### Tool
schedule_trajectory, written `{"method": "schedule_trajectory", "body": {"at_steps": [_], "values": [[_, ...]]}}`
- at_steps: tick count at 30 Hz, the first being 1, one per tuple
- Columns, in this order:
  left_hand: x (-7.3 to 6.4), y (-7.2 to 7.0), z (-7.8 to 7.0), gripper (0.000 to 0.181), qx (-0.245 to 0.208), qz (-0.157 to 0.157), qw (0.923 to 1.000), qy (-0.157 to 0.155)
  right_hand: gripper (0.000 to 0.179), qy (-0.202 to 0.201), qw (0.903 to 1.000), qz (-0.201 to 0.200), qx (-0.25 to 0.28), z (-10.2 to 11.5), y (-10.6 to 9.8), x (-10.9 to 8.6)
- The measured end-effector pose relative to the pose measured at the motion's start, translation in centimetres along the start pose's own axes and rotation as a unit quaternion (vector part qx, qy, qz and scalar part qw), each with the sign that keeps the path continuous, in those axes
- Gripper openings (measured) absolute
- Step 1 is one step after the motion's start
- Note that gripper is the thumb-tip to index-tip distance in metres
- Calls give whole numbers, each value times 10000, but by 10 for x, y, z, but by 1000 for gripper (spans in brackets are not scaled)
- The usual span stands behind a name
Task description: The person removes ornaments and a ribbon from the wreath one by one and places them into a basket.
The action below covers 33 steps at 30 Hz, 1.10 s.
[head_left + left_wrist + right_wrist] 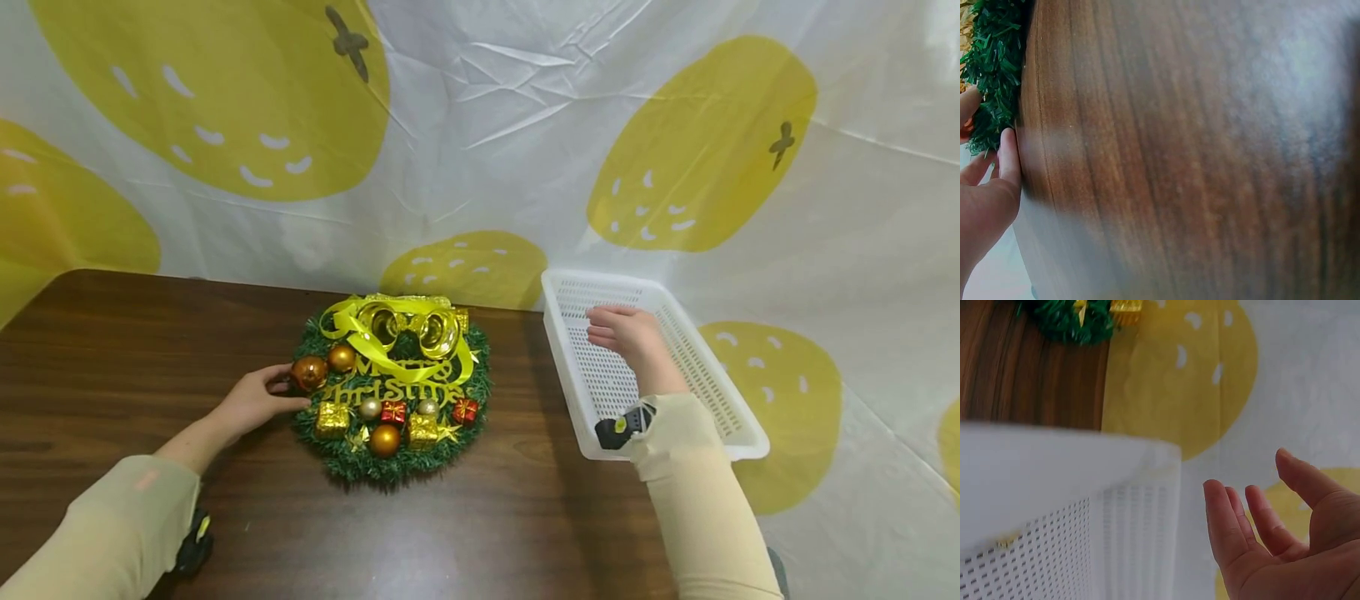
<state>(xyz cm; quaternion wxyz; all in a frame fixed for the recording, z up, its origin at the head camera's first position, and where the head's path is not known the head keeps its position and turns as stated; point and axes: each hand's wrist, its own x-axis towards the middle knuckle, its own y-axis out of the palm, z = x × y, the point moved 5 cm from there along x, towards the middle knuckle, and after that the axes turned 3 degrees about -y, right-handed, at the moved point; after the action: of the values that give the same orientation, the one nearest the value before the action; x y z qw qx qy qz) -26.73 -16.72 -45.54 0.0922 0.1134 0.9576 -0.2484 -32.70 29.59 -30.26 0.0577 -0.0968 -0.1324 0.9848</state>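
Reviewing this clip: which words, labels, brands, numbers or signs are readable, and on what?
"Merry": gold lettering on the wreath, partly covered by yellow ribbon.
"Christmas": same lettering, line below, last letters unclear.
Right wrist device and left wrist device: yellowish marks, too small to read.
No brand or number is readable.

Hands (251,402) (630,337): 2
Wreath (345,457): 1
Basket (564,358): 1
Table (390,542): 1
Bells (440,333): 2
Balls (386,441): 5 — 3 orange, 2 pale
Red boxes (465,412): 2
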Motion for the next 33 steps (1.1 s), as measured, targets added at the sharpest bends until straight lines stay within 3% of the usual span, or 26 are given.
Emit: {"method": "schedule_trajectory", "body": {"at_steps": [4, 10, 17, 25, 33], "values": [[0, 0, 0, 84, 18, 4, 10000, -25, 52, -149, 9984, 282, 458, 6, 16, -5], [-1, 0, 1, 85, 29, 16, 9999, -95, 47, -208, 9957, 558, 710, 5, 37, -8], [-2, 0, -1, 85, -14, 41, 9999, -111, 34, -309, 9928, 902, 722, 0, 55, -14], [-2, 0, -2, 83, 1, 10, 10000, -43, 47, -315, 9891, 1359, 467, -12, 81, -22], [-2, 0, -2, 83, 10, -11, 10000, -44, 44, -342, 9844, 1693, 328, -31, 106, -27]]}}
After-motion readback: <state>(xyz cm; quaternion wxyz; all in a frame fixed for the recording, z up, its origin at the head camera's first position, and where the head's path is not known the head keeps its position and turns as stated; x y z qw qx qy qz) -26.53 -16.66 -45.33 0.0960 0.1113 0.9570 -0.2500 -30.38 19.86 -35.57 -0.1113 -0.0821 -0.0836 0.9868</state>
